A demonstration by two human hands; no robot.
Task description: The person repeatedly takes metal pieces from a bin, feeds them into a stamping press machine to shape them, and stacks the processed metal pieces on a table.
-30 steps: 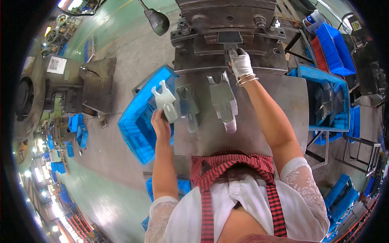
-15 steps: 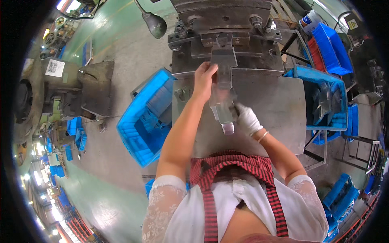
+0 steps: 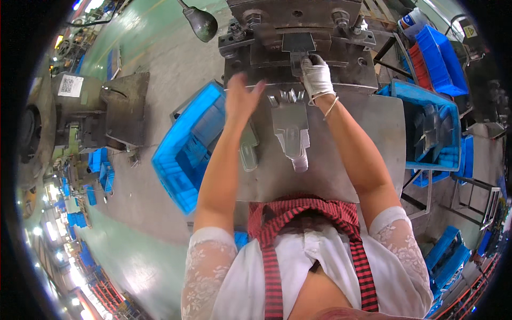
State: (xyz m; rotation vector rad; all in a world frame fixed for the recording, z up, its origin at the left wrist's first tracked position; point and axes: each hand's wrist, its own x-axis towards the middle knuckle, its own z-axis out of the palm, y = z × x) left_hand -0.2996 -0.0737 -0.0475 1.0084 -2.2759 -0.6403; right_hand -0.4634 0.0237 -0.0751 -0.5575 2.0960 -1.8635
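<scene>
My left hand is bare and blurred by motion, with thumb and fingers apart and nothing in it, over the left side of the metal table near the press. My right hand, in a white glove, grips the near end of a flat sheet-metal piece. The far, wider end of that piece lies at the press die. Between my forearms a stack of similar sheet-metal pieces rests on the table, bent tabs toward the press. Another sheet-metal piece lies beside my left forearm, partly hidden by it.
A blue bin with metal pieces stands left of the metal table. At the right, another blue bin holds sheet-metal pieces. A dark lamp head hangs left of the press. Blue and red crates stand back right.
My left hand has let go of the piece at the die and moved left. My right hand has gone from the stack up to the die with a piece. One piece now lies at the table's left.
</scene>
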